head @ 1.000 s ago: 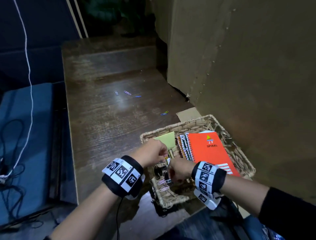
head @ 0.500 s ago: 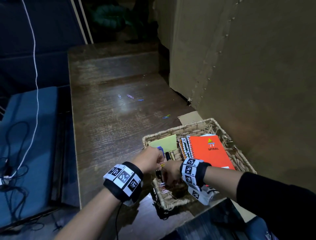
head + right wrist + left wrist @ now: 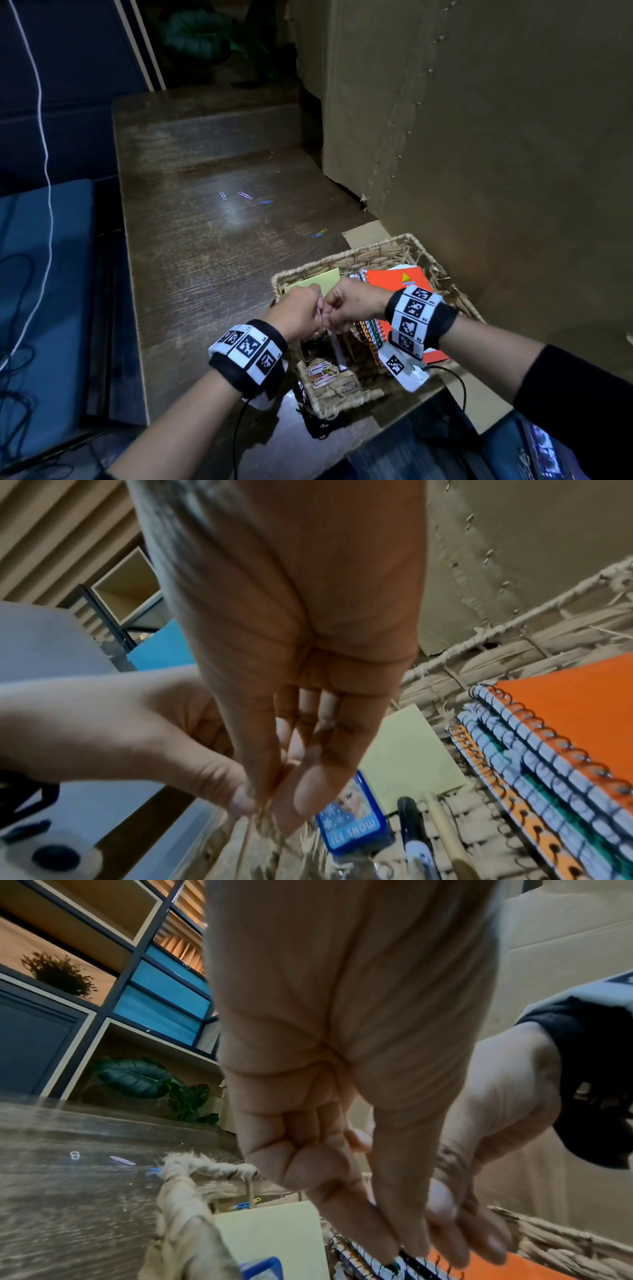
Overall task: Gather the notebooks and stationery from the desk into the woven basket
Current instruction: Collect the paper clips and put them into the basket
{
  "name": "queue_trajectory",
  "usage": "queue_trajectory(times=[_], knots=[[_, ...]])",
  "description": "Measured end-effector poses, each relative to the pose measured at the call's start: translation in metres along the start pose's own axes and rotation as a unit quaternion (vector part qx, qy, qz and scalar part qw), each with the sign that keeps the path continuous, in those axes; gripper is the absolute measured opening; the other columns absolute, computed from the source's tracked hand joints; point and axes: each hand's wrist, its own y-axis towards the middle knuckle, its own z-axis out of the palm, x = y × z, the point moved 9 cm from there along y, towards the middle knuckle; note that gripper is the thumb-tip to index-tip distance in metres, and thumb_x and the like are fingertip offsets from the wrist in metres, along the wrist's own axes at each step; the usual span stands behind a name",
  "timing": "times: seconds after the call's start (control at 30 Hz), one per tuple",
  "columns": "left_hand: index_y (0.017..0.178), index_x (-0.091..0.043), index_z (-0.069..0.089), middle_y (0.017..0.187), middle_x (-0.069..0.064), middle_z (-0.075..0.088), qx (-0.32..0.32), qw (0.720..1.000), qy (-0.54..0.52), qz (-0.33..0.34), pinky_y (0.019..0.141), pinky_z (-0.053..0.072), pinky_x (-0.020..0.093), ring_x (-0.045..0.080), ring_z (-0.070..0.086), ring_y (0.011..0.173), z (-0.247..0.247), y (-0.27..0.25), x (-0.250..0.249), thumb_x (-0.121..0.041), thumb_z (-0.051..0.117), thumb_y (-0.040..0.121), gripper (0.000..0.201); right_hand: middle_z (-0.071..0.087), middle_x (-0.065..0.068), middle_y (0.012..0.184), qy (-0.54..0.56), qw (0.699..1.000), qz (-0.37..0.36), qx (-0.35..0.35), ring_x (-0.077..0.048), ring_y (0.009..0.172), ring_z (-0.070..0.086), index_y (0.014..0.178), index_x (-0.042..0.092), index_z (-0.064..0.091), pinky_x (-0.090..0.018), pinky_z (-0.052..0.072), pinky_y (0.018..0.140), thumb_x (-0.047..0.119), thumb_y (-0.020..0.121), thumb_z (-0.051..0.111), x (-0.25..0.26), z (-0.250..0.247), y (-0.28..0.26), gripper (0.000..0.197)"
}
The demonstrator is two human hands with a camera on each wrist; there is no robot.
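Note:
The woven basket [image 3: 359,255] stands at the desk's near right corner. It holds an orange spiral notebook [image 3: 394,279], more spiral notebooks [image 3: 507,764], a yellow sticky pad [image 3: 322,279], a clear pen [image 3: 337,353], a black marker [image 3: 414,831], a blue "Ice Snow" box [image 3: 352,818] and several paper clips [image 3: 322,371]. My left hand [image 3: 317,306] and right hand [image 3: 329,313] meet fingertip to fingertip above the basket. Together they pinch a small thin item [image 3: 262,808] whose kind I cannot make out.
Several coloured paper clips lie loose on the wooden desk: three [image 3: 245,195] in the middle, a linked pair [image 3: 319,233] just behind the basket. A cardboard wall [image 3: 479,154] rises right of the basket. A cable [image 3: 41,137] hangs past the desk's left edge.
Both hands have come up from low in the basket's front part and now touch at the fingertips above it. The right hand has shifted towards the back.

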Motion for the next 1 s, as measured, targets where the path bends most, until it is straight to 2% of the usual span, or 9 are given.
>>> queue_trajectory(times=[0.13, 0.27, 0.37, 0.47, 0.53, 0.7, 0.77, 0.87, 1.0], knots=[[0.086, -0.019, 0.047, 0.079, 0.000, 0.059, 0.009, 1.000, 0.020, 0.005, 0.065, 0.043, 0.027, 0.026, 0.061, 0.081, 0.003, -0.003, -0.001, -0.017, 0.065, 0.079, 0.019, 0.066, -0.003, 0.063, -0.035, 0.999, 0.005, -0.013, -0.011, 0.053, 0.063, 0.074, 0.006, 0.065, -0.020, 0.053, 0.053, -0.008, 0.076, 0.064, -0.001, 0.007, 0.006, 0.015], [0.096, -0.011, 0.054, 0.098, 0.012, 0.065, 0.003, 1.000, 0.028, -0.003, 0.066, 0.042, 0.029, 0.031, 0.064, 0.092, 0.006, -0.007, 0.003, -0.017, 0.065, 0.079, 0.021, 0.065, -0.006, 0.067, -0.005, 0.999, 0.031, 0.029, -0.003, 0.046, 0.063, 0.066, 0.012, 0.061, -0.016, 0.055, 0.051, -0.009, 0.080, 0.066, -0.004, 0.015, 0.012, 0.025], [0.088, -0.016, 0.052, 0.093, 0.013, 0.068, -0.032, 0.999, 0.007, -0.011, 0.072, 0.050, 0.033, 0.033, 0.064, 0.090, -0.001, -0.008, 0.008, -0.006, 0.054, 0.081, 0.013, 0.070, -0.010, 0.076, -0.074, 0.993, 0.059, 0.073, -0.002, 0.052, 0.062, 0.071, 0.008, 0.068, -0.016, 0.056, 0.057, -0.002, 0.081, 0.069, -0.012, 0.020, 0.020, 0.014], [0.091, -0.013, 0.055, 0.094, 0.009, 0.068, -0.060, 0.998, 0.000, -0.001, 0.068, 0.043, 0.027, 0.025, 0.060, 0.085, -0.012, -0.009, 0.007, -0.003, 0.051, 0.085, 0.012, 0.065, 0.013, 0.053, -0.206, 0.969, 0.081, 0.112, 0.006, 0.044, 0.052, 0.088, 0.003, 0.075, -0.014, 0.046, 0.056, 0.006, 0.074, 0.076, -0.024, 0.033, 0.029, 0.015], [0.094, -0.012, 0.056, 0.097, 0.008, 0.066, -0.077, 0.997, -0.011, 0.002, 0.065, 0.036, 0.024, 0.024, 0.059, 0.083, -0.021, -0.010, 0.011, -0.007, 0.054, 0.087, 0.009, 0.060, 0.014, 0.045, -0.238, 0.958, 0.094, 0.134, 0.004, 0.040, 0.051, 0.093, -0.001, 0.074, -0.014, 0.045, 0.049, 0.006, 0.074, 0.076, -0.024, 0.043, 0.034, 0.020], [0.095, -0.016, 0.056, 0.093, 0.001, 0.062, -0.096, 0.995, -0.021, -0.006, 0.066, 0.038, 0.026, 0.020, 0.058, 0.080, -0.033, -0.014, 0.026, -0.014, 0.059, 0.085, 0.010, 0.073, -0.007, 0.097, -0.322, 0.927, 0.096, 0.168, -0.016, 0.063, 0.060, 0.107, 0.002, 0.070, -0.008, 0.047, 0.046, 0.014, 0.083, 0.070, -0.024, 0.067, 0.040, 0.027], [0.095, -0.017, 0.058, 0.095, 0.002, 0.065, -0.092, 0.995, -0.018, -0.014, 0.068, 0.044, 0.027, 0.021, 0.061, 0.085, -0.036, -0.016, 0.034, -0.014, 0.059, 0.084, 0.011, 0.073, -0.005, 0.088, -0.323, 0.930, 0.106, 0.141, -0.017, 0.067, 0.067, 0.105, 0.006, 0.071, -0.021, 0.058, 0.062, 0.016, 0.081, 0.072, -0.027, 0.065, 0.043, 0.026], [0.089, -0.024, 0.056, 0.091, -0.001, 0.068, -0.097, 0.994, -0.033, -0.028, 0.077, 0.052, 0.031, 0.017, 0.065, 0.088, -0.047, -0.019, 0.054, -0.019, 0.062, 0.084, 0.009, 0.070, -0.012, 0.088, -0.344, 0.924, 0.076, 0.151, -0.017, 0.072, 0.059, 0.103, 0.002, 0.072, -0.023, 0.049, 0.059, 0.018, 0.080, 0.072, -0.015, 0.057, 0.041, 0.028], [0.093, -0.021, 0.058, 0.086, -0.010, 0.059, -0.121, 0.990, -0.043, -0.051, 0.063, 0.039, 0.008, 0.005, 0.058, 0.083, -0.075, -0.030, 0.086, -0.018, 0.062, 0.088, 0.007, 0.069, -0.004, 0.081, -0.303, 0.945, 0.000, 0.123, -0.001, 0.055, 0.056, 0.097, 0.007, 0.072, -0.019, 0.046, 0.060, 0.020, 0.083, 0.070, 0.025, 0.007, 0.029, 0.020]])
